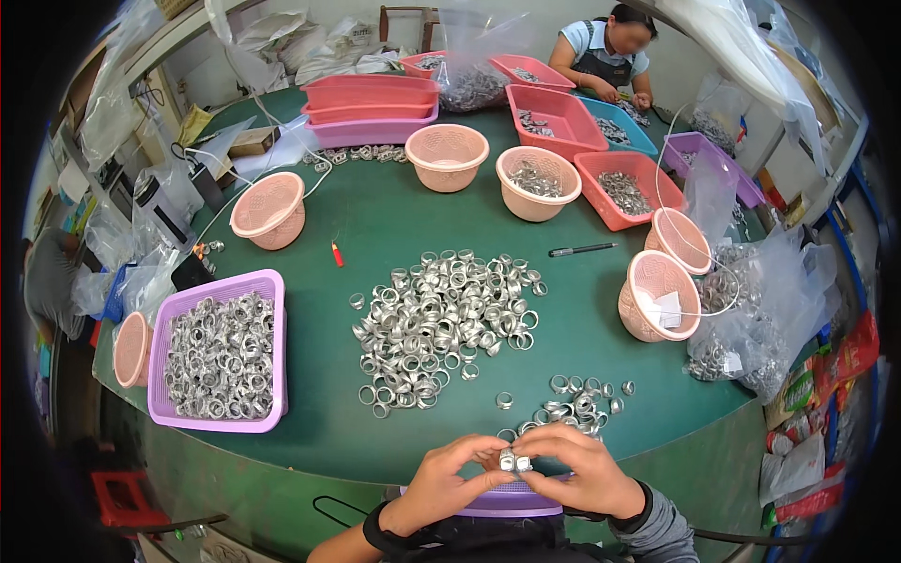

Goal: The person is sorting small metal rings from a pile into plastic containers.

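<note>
- Left hand [441, 483] and right hand [584, 474] meet at the near edge of the green round table [375, 225], fingertips pinched on small silver metal rings [514, 461].
- A purple plastic basket [511, 499] beneath the hands is mostly hidden.
- A loose heap of silver rings [441, 324] lies mid-table.

Bright even overhead light – soft shadows, fisheye bending, black vignette corners.

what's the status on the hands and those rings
Left hand and right hand both pinching small silver rings together over purple basket. Large ring pile ahead on green table. Nothing blocking.
</note>
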